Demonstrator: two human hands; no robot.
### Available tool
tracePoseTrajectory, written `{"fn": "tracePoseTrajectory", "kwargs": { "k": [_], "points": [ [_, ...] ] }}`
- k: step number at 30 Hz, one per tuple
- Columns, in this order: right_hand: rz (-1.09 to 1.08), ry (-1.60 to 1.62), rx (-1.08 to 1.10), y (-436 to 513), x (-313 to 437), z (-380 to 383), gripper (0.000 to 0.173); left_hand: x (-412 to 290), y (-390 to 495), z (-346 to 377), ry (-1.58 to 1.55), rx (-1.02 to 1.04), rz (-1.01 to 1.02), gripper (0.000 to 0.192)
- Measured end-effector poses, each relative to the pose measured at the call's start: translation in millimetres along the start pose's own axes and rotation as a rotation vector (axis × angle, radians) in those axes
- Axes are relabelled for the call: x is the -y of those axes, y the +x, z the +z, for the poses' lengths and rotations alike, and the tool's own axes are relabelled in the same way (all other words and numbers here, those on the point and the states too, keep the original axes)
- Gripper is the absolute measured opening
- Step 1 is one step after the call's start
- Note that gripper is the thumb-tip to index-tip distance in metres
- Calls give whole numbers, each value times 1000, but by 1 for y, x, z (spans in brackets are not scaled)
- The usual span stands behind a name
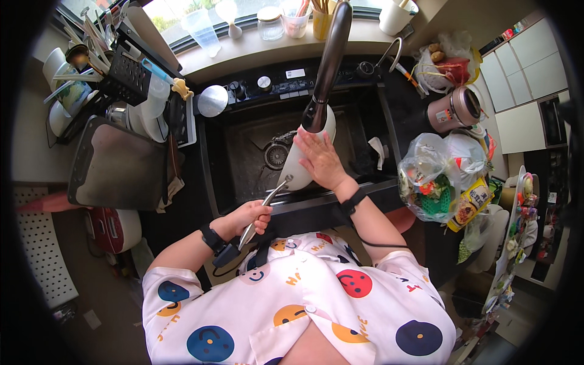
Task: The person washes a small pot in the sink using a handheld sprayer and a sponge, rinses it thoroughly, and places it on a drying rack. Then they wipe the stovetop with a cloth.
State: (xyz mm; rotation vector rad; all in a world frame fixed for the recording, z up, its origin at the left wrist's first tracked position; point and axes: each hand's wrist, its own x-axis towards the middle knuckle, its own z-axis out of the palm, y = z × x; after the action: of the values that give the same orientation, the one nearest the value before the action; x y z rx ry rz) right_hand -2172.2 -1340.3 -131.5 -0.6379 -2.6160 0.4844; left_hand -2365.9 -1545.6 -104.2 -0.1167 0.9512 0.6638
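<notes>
My left hand [246, 220] is closed around the long metal handle [270, 197] of a white pan [296, 171]. The pan is tilted in the black sink [237, 182], below the spout of a dark faucet [329, 59]. Against the pan's white surface lies my right hand [320, 160], flat with its fingers spread, just under the spout's end. To the left of the pan the round drain [277, 156] shows, with water around it. Part of the pan is hidden behind the faucet and my right hand.
A dark cutting board [121, 164] and a black utensil holder [125, 77] stand left of the sink. On the right are plastic bags of food [429, 178] and a pink insulated pot [454, 109]. Cups and a glass jar [270, 25] line the windowsill. A white cloth-like piece [378, 153] hangs inside the sink.
</notes>
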Motion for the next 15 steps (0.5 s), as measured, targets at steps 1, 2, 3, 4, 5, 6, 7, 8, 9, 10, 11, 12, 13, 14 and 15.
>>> {"fn": "tracePoseTrajectory", "kwargs": {
  "k": [1, 2, 3, 4, 5, 6, 7, 8, 9, 10, 11, 12, 13, 14, 15],
  "points": [
    [14, 13, -18, 8, -9, 6, 52, 1, -4, 3, -13, 11, 2, 16],
    [23, 59, -31, 16, -15, 4, 52, 1, -9, 5, -11, 7, -1, 16],
    [33, 105, -45, 25, -20, 1, 52, 1, -13, 8, -8, 2, -3, 16],
    [39, 149, -59, 36, -29, -2, 52, 2, -16, 9, -5, -1, -2, 16],
    [33, 193, -140, 38, -54, 15, 46, 2, -17, 6, 10, 20, -7, 15],
    [86, 356, -139, 45, -70, 24, 44, 3, -19, 4, 12, 32, -8, 14],
    [133, 524, -135, 53, -83, 30, 43, 4, -24, 4, 10, 41, -4, 14],
    [182, 687, -133, 59, -99, 39, 43, 5, -26, 3, 12, 53, -2, 13],
    [253, 851, -90, 58, -128, 58, 45, 4, -27, 1, 21, 68, -6, 12],
    [358, 962, -41, 60, -128, 53, 47, 7, -29, 1, 9, 71, -4, 13],
    [464, 1065, 7, 65, -121, 39, 48, 9, -31, 0, -3, 75, -7, 12],
    [572, 1165, 57, 67, -118, 31, 50, 11, -33, 0, -13, 79, -10, 12],
    [719, 1202, 71, 64, -121, 29, 60, 10, -34, 0, -8, 89, -10, 13],
    [833, 1253, 88, 59, -126, 32, 61, 8, -36, 3, -48, 86, -27, 16],
    [949, 1303, 104, 52, -136, 41, 62, 5, -37, 5, -43, 80, -31, 16]
  ]
}}
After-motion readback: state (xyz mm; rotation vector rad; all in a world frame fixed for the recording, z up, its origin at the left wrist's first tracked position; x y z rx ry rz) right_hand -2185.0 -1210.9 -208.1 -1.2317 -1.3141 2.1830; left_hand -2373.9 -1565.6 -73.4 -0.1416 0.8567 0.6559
